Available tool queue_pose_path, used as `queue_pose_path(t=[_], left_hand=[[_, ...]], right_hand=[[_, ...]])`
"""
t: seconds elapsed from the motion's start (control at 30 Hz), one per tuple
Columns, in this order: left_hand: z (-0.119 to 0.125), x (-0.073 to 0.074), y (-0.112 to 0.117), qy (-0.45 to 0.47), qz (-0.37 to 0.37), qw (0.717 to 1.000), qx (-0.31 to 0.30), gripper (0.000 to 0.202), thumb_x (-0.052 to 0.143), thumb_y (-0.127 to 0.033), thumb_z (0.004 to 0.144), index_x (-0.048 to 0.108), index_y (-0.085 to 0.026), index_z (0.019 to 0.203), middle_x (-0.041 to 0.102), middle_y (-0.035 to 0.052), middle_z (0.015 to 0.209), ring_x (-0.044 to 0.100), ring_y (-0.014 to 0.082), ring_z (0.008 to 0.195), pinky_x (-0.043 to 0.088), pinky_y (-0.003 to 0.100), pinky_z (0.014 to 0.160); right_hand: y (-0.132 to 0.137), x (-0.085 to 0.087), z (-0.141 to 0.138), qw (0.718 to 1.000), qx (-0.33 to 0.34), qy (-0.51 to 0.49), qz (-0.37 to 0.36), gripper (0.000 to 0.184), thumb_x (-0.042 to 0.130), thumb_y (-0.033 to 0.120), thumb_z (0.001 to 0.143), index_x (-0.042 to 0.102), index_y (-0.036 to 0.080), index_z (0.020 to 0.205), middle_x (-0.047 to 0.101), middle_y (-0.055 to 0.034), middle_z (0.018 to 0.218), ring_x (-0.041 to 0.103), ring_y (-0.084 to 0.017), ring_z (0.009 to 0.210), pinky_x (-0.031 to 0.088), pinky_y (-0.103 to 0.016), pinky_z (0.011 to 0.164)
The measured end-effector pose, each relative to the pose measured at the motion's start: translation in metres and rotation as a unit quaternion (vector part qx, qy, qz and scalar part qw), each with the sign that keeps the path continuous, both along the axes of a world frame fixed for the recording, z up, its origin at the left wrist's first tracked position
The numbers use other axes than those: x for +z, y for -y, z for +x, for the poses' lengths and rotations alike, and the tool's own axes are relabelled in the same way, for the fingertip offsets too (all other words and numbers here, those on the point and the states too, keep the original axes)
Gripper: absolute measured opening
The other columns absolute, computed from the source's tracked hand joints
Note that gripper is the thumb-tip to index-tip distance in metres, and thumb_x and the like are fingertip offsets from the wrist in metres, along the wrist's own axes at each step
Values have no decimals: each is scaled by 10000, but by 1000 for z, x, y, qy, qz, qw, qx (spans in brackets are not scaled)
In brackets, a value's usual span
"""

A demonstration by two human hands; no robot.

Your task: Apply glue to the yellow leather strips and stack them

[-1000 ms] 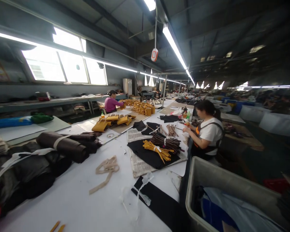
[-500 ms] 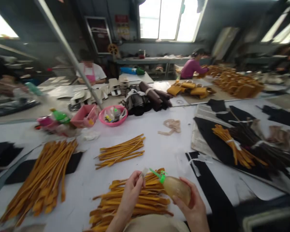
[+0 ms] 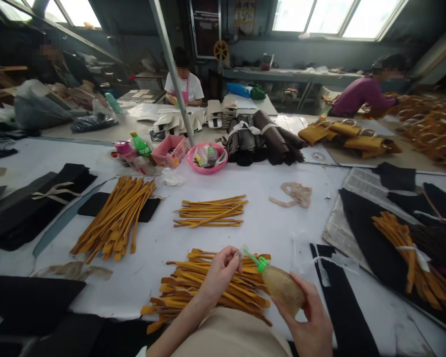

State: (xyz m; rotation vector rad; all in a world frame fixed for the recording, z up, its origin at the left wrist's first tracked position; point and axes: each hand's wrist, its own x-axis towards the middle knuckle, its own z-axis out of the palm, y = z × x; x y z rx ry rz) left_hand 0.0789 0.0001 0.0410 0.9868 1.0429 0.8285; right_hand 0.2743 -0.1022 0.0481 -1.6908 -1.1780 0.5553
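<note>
While a green-capped bottle [image 3: 284,288] tilts in the right hand's [image 3: 312,315] closed grip above the counter's [image 3: 262,223] near edge, the left hand [image 3: 223,270] pinches a small pale scrap [image 3: 243,250] by its nozzle [image 3: 251,257]; mustard straps [image 3: 191,286] lie below; a pink basket [image 3: 207,170] stands toward the far edge.

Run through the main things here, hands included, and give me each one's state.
Left hand, pinching a whitish piece
Right hand, gripping the bottle
Bottle, tilted
Nearest straps, loose pile
Middle straps, loose, roughly parallel
Left straps, loose heap
Far-right straps, tied
Brown roll, tied
Pink basket, open, holding things
Pink box, open
Beige strip, loose, crumpled
</note>
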Motion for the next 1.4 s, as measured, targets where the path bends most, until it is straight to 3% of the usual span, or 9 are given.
queue_pose_path(t=[0.23, 0.43, 0.57, 0.73, 0.9, 1.1, 1.23, 1.4], left_hand=[[-3, -2, -1, 17, 2, 1000, 5, 309, 583, -461, 907, 566, -157, 853, 563, -24, 639, 378, 79, 519, 275, 211, 508], [-5, -6, -1, 20, 0, 1000, 17, 291, 591, -445, 901, 573, -156, 870, 569, -22, 645, 402, 88, 534, 280, 214, 515], [-6, -6, -1, 21, 7, 1000, 15, 275, 578, -426, 908, 575, -155, 865, 556, -27, 635, 407, 93, 546, 291, 219, 531], [-8, -9, -2, 15, 12, 1000, 22, 253, 567, -400, 916, 568, -155, 855, 560, -26, 639, 419, 95, 557, 308, 223, 553], [-8, -8, -2, 8, 21, 1000, 13, 250, 568, -396, 904, 572, -152, 854, 554, -26, 624, 437, 101, 559, 326, 228, 567], [-10, -11, -2, 7, 32, 999, 12, 240, 561, -389, 902, 568, -153, 857, 562, -20, 629, 472, 111, 576, 354, 234, 589], [-11, -11, -4, 9, 26, 999, 16, 261, 571, -412, 904, 572, -155, 857, 563, -22, 624, 436, 99, 550, 319, 226, 553], [-12, -10, -3, 20, -1, 1000, 22, 287, 589, -441, 905, 576, -157, 865, 551, -30, 623, 377, 80, 515, 270, 213, 506]], right_hand=[[2, -5, -1, 998, 36, 40, 21, 517, 782, 379, 786, 598, 259, 1255, 635, -76, 1205, 647, -251, 1039, 579, -325, 831], [-2, -11, -5, 999, -16, 10, 35, 569, 801, 383, 765, 585, 253, 1276, 599, -87, 1274, 635, -245, 1057, 581, -304, 832], [-4, -14, -7, 1000, 22, -1, 4, 574, 814, 395, 745, 600, 244, 1255, 618, -88, 1237, 649, -248, 1024, 590, -306, 809], [-5, -18, -8, 999, -28, -39, 14, 608, 818, 388, 735, 582, 236, 1275, 604, -98, 1271, 647, -257, 1044, 573, -347, 874], [-5, -18, -13, 998, -9, -62, -20, 625, 849, 401, 682, 610, 231, 1234, 618, -101, 1263, 652, -273, 1042, 576, -350, 852], [-10, -19, -18, 987, -89, -132, -9, 657, 850, 400, 674, 587, 228, 1251, 621, -105, 1268, 661, -282, 1037, 551, -392, 894], [-1, -23, -15, 989, -57, -134, 2, 620, 851, 354, 673, 594, 235, 1225, 617, -96, 1267, 647, -283, 1063, 550, -389, 894], [5, -26, -16, 989, -32, -139, -46, 644, 856, 365, 662, 589, 220, 1229, 610, -104, 1267, 642, -296, 1072, 554, -397, 897]])
